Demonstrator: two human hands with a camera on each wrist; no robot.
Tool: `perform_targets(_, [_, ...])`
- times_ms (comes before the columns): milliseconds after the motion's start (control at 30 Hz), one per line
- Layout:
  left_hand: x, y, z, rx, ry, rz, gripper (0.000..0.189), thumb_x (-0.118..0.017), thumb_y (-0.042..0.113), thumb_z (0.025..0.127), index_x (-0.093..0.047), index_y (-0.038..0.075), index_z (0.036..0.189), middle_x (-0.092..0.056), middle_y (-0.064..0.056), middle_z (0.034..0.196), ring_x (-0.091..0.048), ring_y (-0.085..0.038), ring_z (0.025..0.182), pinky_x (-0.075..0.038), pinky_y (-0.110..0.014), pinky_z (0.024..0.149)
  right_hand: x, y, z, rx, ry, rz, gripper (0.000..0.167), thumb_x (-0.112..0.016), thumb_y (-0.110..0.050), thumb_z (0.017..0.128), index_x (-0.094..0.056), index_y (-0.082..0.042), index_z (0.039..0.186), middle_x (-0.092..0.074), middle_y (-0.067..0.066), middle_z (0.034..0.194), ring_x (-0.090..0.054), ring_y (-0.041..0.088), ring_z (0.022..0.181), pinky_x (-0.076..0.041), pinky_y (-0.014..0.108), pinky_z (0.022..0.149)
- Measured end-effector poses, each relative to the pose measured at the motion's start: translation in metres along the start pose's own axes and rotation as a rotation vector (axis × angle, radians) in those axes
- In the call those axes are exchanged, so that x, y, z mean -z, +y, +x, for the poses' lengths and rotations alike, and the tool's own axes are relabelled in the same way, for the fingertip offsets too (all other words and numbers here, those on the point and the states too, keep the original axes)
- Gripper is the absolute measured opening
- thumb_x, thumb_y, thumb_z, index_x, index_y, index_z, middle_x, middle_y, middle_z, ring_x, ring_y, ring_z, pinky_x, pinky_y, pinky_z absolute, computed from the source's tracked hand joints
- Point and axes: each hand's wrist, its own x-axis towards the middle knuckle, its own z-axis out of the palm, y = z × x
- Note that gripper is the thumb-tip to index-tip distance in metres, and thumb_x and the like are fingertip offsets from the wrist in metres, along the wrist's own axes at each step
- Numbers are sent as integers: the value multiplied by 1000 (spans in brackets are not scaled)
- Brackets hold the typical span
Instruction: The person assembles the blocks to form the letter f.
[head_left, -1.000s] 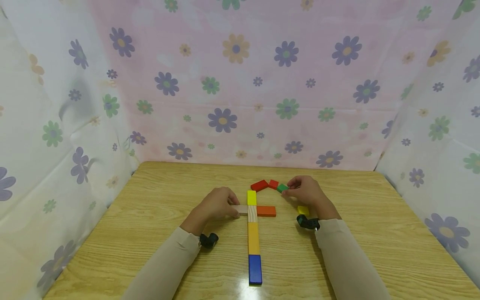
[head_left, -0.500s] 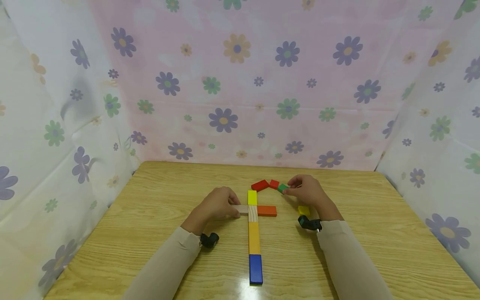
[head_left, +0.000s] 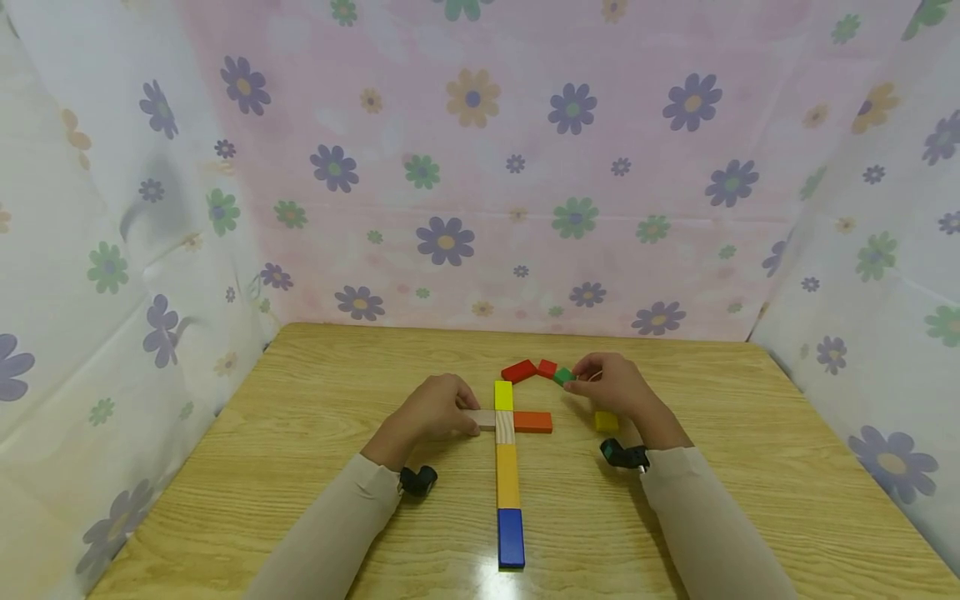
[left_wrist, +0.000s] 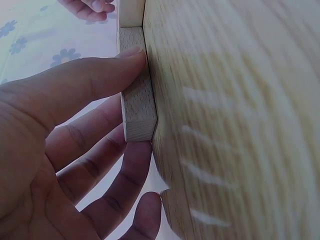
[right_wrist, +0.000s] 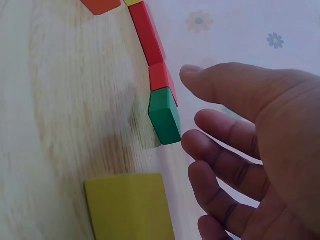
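My left hand (head_left: 433,408) pinches a plain wooden block (left_wrist: 138,107) between thumb and fingers. That block lies flat, its end against a striped wood block (head_left: 505,427) in the middle of a cross. Above this is a yellow block (head_left: 503,395), to its right an orange-red block (head_left: 532,422), below it an amber block (head_left: 507,476) and a blue block (head_left: 511,537). A curve of a long red block (head_left: 518,372), a short red block (head_left: 547,368) and a green block (right_wrist: 164,117) bends off the top. My right hand (head_left: 615,389) is beside the green block, fingers apart and holding nothing.
A yellow-olive block (head_left: 607,422) lies alone under my right wrist, near the black wrist camera (head_left: 622,454). The wooden table (head_left: 360,358) ends at a flowered cloth (head_left: 495,275) behind, with more cloth at both sides.
My right hand has let go of the green block and drawn slightly back to the right. The left hand keeps its place on the plain wooden block.
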Motion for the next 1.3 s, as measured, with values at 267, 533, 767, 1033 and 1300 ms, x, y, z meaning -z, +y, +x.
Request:
perform_targets(267, [1,0,0,5,0,-5,23,-93,17,75,-79,17,94,-72,2,100,-61,-19,92,-52,-37,85,2,0,-6,44,-27,-8,28,-78,-39,92,-71,-16,106,-69,2,100,-66,21,95,-57,36,78])
perform_targets(533, [1,0,0,5,-1,-17,23,-93,16,75,-79,16,94,-72,2,100,-61,-19,91,-52,-36,83,2,-1,-11,68,-46,-16,27,-77,-39,93,-72,-16,108,-70,2,101,-66,22,96,-57,38,81])
perform_targets(767, [1,1,-2,-5,-2,-13,24,-93,16,76,-78,15,95,-72,2,100,-61,-18,91,-52,-36,83,3,3,-16,85,-53,-22,25,-77,-38,94,-72,-18,107,-69,0,99,-66,19,93,-56,36,82])
perform_targets(1033, [2,3,-3,-1,-2,-6,23,-93,16,76,-79,16,94,-72,3,100,-61,-19,92,-52,-37,84,6,5,-24,114,-77,-28,28,-76,-38,94,-72,-17,111,-69,0,100,-65,17,92,-55,36,82])
perform_targets(1300, [1,1,-1,-7,-4,-13,23,-93,16,76,-79,16,94,-72,3,100,-61,-19,91,-53,-38,84,9,10,-28,141,-98,-40,38,-77,-39,94,-74,-13,121,-70,-1,102,-64,17,92,-55,34,81])
